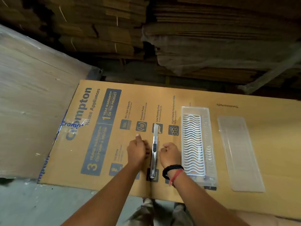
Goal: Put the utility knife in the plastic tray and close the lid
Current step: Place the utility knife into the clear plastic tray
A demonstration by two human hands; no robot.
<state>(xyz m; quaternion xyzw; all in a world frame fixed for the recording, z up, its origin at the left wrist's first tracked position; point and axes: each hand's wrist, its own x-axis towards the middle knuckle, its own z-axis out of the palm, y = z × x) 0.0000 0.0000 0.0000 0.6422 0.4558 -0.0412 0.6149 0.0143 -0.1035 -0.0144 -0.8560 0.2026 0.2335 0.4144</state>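
A long silver utility knife (154, 149) lies flat on a printed cardboard sheet (244, 128), its blade end pointing away from me. My left hand (137, 149) rests just left of the knife with fingers against its side. My right hand (168, 152), fingers curled, touches the knife's right side near the black slider. Neither hand has lifted it. To the right lies an open clear plastic tray (206, 136) holding a white wavy insert. Its clear lid (239, 152) lies flat, further right, apart from the tray.
Stacks of flattened cardboard (211, 38) rise behind the sheet. A plastic-wrapped bundle (29, 103) borders the left side. Grey floor (48, 206) shows at the near left, and my legs are below the sheet's front edge.
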